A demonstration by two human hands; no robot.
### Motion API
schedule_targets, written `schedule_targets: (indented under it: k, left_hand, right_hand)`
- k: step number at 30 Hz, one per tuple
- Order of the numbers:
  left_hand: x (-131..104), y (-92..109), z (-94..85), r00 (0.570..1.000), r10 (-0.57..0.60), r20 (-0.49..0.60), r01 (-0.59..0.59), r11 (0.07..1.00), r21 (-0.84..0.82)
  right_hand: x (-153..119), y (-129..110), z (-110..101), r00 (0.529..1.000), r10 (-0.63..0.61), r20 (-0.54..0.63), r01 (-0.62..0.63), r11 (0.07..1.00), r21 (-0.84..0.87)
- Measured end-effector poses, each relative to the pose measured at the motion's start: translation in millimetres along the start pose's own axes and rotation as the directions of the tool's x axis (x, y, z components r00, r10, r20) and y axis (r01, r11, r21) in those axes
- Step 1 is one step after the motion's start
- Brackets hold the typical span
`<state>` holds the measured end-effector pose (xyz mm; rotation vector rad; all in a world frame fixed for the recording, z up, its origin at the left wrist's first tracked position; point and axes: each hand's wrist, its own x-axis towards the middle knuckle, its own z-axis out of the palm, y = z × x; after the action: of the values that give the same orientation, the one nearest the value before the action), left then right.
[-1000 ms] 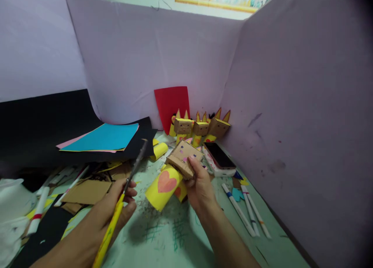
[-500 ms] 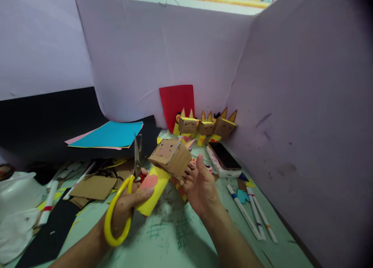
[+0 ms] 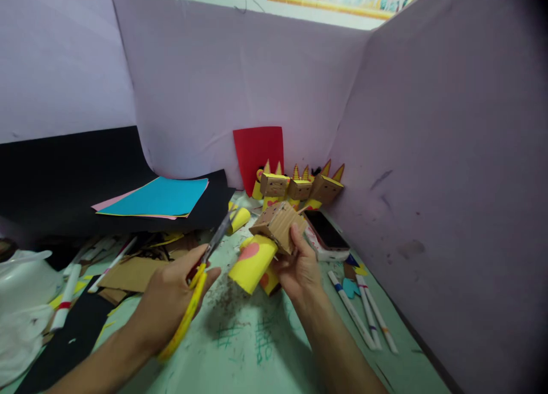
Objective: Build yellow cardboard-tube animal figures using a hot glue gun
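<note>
My left hand [image 3: 166,294] is closed around scissors [image 3: 186,322] with yellow handles, their blades pointing up and away from me. To its right, my right hand [image 3: 303,268] grips a cardboard figure by its boxy brown head [image 3: 278,225]. Below that head hangs a yellow tube body [image 3: 254,264] bearing a pink-orange heart, tilted over the table and apart from my left hand. Another yellow piece with an orange spot [image 3: 269,282] shows partly behind the tube. Most of my right fingers are hidden behind the head.
Several similar figures [image 3: 299,188] stand at the back by a red sheet [image 3: 258,154]. A phone [image 3: 326,229] rests on a white box at right, with markers [image 3: 351,311] nearer me. Blue paper [image 3: 158,197], cardboard scraps [image 3: 131,274] and a white bag [image 3: 28,280] occupy the left.
My left hand has let go of the yellow tube and moved left with the scissors. My right hand, open before, has closed on the figure's head and turned it to the right.
</note>
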<state>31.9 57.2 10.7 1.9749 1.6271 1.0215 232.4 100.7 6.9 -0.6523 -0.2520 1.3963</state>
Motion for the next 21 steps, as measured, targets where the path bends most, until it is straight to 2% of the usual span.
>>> schedule_targets:
  k: [1,3,6,8,12,21]
  left_hand:
    - [-2.9,-5.2,-4.5,0.996,0.087,0.017,-0.088,0.987,0.132]
    - [-10.5,-13.8,-9.1,0.982,0.186,0.041,-0.188,0.922,0.339]
    - [-21.6,-17.9,-6.8,0.972,0.205,0.116,-0.233,0.782,0.578]
    - [-26.4,-14.7,-3.5,0.969,0.191,0.156,-0.246,0.699,0.671]
    - [-29.5,-6.1,-0.6,0.967,0.157,0.2,-0.255,0.626,0.737]
    - [-30.4,-10.0,4.4,0.968,0.126,0.217,-0.248,0.612,0.751]
  right_hand:
    - [0.5,-1.6,0.2,0.999,-0.031,-0.011,0.031,1.0,0.004]
    - [-0.2,-3.0,1.6,0.998,-0.069,-0.014,0.069,0.998,0.004]
    - [-3.9,-0.9,4.8,0.995,-0.101,-0.002,0.101,0.995,-0.004]
    - [-6.6,1.6,6.5,0.993,-0.121,0.001,0.121,0.993,-0.003]
    - [-9.8,3.9,7.4,0.992,-0.126,0.008,0.126,0.992,0.006]
    - [-11.2,4.8,7.4,0.991,-0.135,0.015,0.136,0.99,-0.027]
